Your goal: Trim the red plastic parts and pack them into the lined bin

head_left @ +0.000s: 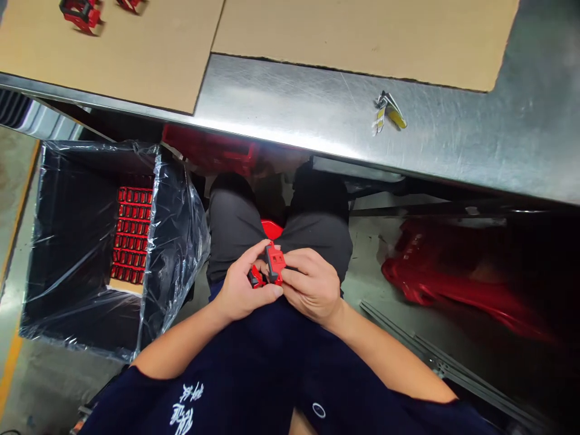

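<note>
Low over my lap, both hands hold a red plastic part (275,264) with square openings in its face. My left hand (242,284) grips its lower left side, where a darker red and black section (256,278) sticks out. My right hand (312,284) wraps around its right side, with the fingers covering that end. The part's underside is hidden by my fingers. A rounded red object (272,229) rests between my knees just beyond the hands.
A black plastic-lined box (72,241) at my left holds rows of red parts (131,232). Ahead is a steel table edge (290,124) with cardboard sheets (109,54), red parts (81,15) and yellow-handled snips (388,112). Red material (453,284) and a metal rail (435,356) lie on the floor at right.
</note>
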The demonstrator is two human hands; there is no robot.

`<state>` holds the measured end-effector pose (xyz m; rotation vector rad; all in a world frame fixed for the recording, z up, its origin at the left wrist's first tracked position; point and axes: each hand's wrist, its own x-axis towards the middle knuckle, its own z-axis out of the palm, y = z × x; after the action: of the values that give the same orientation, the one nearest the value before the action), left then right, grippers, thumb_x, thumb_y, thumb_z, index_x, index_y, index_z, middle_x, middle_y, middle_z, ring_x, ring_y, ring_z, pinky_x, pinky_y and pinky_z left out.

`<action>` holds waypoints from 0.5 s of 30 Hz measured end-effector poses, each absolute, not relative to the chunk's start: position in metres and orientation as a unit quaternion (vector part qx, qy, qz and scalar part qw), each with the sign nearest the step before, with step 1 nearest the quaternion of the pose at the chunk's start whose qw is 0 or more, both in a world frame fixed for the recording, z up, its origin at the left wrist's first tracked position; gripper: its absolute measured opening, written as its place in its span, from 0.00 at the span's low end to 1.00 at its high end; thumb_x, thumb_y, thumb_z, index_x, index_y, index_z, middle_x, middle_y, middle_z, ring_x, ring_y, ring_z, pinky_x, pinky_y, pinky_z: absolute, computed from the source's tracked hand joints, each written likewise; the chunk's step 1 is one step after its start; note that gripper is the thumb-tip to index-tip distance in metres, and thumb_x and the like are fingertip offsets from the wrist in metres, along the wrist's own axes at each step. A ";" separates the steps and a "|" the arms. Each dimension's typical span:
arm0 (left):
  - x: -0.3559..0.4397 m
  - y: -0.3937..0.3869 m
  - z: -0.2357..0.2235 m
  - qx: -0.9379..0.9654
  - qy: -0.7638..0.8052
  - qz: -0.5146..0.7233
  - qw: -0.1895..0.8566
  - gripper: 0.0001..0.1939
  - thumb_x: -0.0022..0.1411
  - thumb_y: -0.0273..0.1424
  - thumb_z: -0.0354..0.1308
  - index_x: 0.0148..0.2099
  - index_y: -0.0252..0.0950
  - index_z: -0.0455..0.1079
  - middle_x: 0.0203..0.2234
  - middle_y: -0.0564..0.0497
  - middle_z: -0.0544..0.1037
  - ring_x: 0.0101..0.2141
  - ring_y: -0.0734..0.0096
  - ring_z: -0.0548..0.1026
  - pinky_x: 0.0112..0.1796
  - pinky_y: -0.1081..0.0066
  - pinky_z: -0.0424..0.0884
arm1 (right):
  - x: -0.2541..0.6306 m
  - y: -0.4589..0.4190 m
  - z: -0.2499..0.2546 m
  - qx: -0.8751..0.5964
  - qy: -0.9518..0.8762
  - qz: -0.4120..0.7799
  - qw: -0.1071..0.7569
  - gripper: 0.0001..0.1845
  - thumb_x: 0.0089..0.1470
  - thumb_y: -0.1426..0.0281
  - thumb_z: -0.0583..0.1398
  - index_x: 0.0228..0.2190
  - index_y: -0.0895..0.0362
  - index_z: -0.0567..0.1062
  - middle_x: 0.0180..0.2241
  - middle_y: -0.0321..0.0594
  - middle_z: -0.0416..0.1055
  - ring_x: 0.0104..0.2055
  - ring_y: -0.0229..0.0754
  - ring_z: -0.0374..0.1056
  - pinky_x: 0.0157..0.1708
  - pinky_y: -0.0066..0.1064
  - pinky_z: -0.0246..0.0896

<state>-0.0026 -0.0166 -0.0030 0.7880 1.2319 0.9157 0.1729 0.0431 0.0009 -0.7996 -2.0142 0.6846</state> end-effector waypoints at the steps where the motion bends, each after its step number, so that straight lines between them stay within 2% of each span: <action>1: -0.002 -0.017 -0.005 0.352 0.548 0.409 0.640 0.47 0.51 0.45 0.74 0.68 0.36 0.62 0.59 0.36 0.74 0.43 0.61 0.81 0.48 0.64 0.76 | 0.171 0.043 0.000 -0.321 -0.807 0.267 0.417 0.05 0.61 0.73 0.65 0.31 0.57 0.81 0.34 0.45 0.81 0.35 0.44 0.73 0.34 0.35 0.73; 5: -0.001 -0.014 -0.015 0.351 0.554 0.449 0.606 0.46 0.49 0.45 0.74 0.66 0.35 0.64 0.58 0.38 0.75 0.51 0.55 0.78 0.53 0.62 0.74 | 0.162 0.044 -0.001 -0.329 -0.811 0.252 0.413 0.05 0.60 0.75 0.64 0.33 0.57 0.81 0.35 0.44 0.82 0.33 0.44 0.73 0.32 0.36 0.73; 7: -0.005 -0.012 -0.017 0.339 0.535 0.473 0.613 0.43 0.51 0.45 0.73 0.65 0.36 0.65 0.56 0.39 0.77 0.47 0.59 0.80 0.48 0.65 0.76 | 0.162 0.050 0.004 -0.317 -0.809 0.287 0.402 0.05 0.59 0.76 0.64 0.34 0.57 0.81 0.36 0.43 0.82 0.34 0.44 0.75 0.34 0.36 0.74; 10: -0.015 -0.008 -0.017 0.326 0.493 0.497 0.636 0.40 0.52 0.46 0.72 0.62 0.38 0.65 0.53 0.39 0.79 0.33 0.69 0.80 0.35 0.71 0.76 | 0.177 0.079 0.022 -0.312 -0.797 0.331 0.397 0.11 0.59 0.78 0.61 0.38 0.53 0.82 0.36 0.39 0.82 0.38 0.42 0.78 0.38 0.35 0.75; 12: -0.021 -0.006 -0.015 0.318 0.463 0.504 0.656 0.40 0.51 0.47 0.72 0.62 0.38 0.65 0.54 0.38 0.79 0.27 0.73 0.78 0.27 0.74 0.73 | 0.197 0.113 0.036 -0.402 -0.769 0.256 0.425 0.10 0.59 0.76 0.63 0.39 0.52 0.82 0.36 0.40 0.82 0.38 0.43 0.78 0.40 0.36 0.74; 14: -0.024 -0.005 -0.013 0.310 0.434 0.508 0.676 0.40 0.51 0.48 0.72 0.62 0.38 0.65 0.54 0.37 0.78 0.25 0.75 0.77 0.24 0.76 0.70 | 0.219 0.155 0.046 -0.526 -0.721 0.114 0.435 0.06 0.58 0.69 0.67 0.39 0.55 0.83 0.36 0.44 0.80 0.38 0.45 0.76 0.41 0.39 0.72; 15: -0.024 -0.005 -0.012 0.308 0.424 0.506 0.685 0.40 0.52 0.47 0.72 0.62 0.39 0.65 0.55 0.36 0.78 0.25 0.74 0.78 0.23 0.76 0.70 | 0.228 0.176 0.049 -0.591 -0.697 0.080 0.398 0.13 0.57 0.65 0.68 0.42 0.57 0.82 0.41 0.48 0.79 0.41 0.47 0.75 0.42 0.41 0.71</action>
<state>-0.0244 -0.0048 -0.0122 0.6898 0.9492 1.1344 0.2280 0.1757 0.0492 -1.4974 -1.7654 0.2034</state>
